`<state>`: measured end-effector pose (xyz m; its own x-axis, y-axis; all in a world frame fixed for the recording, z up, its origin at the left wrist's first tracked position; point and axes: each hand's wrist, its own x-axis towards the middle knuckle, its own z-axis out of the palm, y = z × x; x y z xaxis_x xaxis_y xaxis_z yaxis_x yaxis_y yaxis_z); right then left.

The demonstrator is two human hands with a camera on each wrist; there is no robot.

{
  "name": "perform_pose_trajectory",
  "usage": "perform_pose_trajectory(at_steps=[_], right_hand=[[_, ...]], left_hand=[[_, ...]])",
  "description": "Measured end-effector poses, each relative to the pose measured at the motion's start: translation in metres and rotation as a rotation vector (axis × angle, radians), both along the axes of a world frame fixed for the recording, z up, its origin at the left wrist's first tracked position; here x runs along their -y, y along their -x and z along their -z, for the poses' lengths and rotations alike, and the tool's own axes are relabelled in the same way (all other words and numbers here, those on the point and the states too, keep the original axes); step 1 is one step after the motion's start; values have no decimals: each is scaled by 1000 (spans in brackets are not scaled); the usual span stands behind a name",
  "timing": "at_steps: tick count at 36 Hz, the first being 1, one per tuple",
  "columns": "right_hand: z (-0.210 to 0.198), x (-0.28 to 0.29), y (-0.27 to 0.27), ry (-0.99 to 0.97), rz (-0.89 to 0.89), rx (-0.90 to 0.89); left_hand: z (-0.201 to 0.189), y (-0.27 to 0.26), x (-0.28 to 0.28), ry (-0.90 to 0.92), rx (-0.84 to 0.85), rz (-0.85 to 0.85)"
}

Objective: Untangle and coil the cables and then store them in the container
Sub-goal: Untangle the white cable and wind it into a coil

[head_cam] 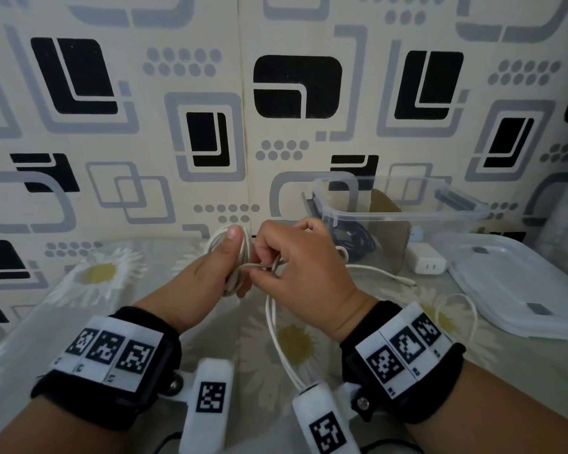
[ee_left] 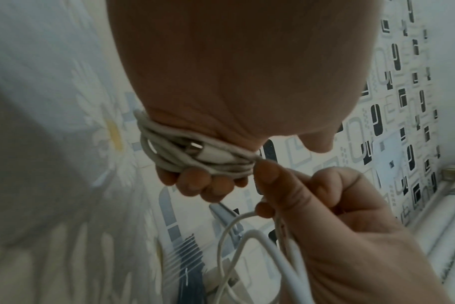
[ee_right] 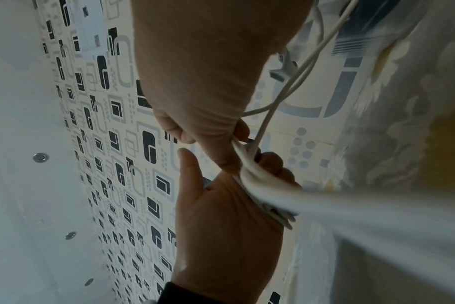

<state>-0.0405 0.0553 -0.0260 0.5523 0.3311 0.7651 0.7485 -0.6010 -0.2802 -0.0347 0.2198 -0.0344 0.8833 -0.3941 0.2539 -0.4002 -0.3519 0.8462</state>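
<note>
Head view: the left hand [head_cam: 210, 273] grips the coiled white cable [head_cam: 240, 257] above the surface [head_cam: 46, 322]. The right hand [head_cam: 295, 267], at 3 o'clock from it, pinches the cable's loose end. Farther at 2 o'clock stands the clear container [head_cam: 407, 217], a dark cable [head_cam: 354, 239] inside.

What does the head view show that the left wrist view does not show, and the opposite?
Only the head view shows the clear container with a dark cable inside, its lid lying apart, and the white charger. Only the left wrist view shows a metal plug tucked into the coil. Both show the left hand gripping the white coil and the right hand pinching its loose end.
</note>
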Motion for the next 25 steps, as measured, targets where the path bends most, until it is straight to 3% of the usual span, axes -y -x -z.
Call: perform_pose_trajectory(at_steps=[6,14,21,25], right_hand=[[1,-1,-1,-29,6,8],[-1,0,-5,-68,37,12],[-1,4,-8,-49,199,-16],[-2,8,-11,5,175,-168]], left_hand=[[-5,6,3,-137,-28,0],[-5,6,2,134,-233,91],[-6,2,-5,254,-264,139],[-7,-1,-9,265,-219,56]])
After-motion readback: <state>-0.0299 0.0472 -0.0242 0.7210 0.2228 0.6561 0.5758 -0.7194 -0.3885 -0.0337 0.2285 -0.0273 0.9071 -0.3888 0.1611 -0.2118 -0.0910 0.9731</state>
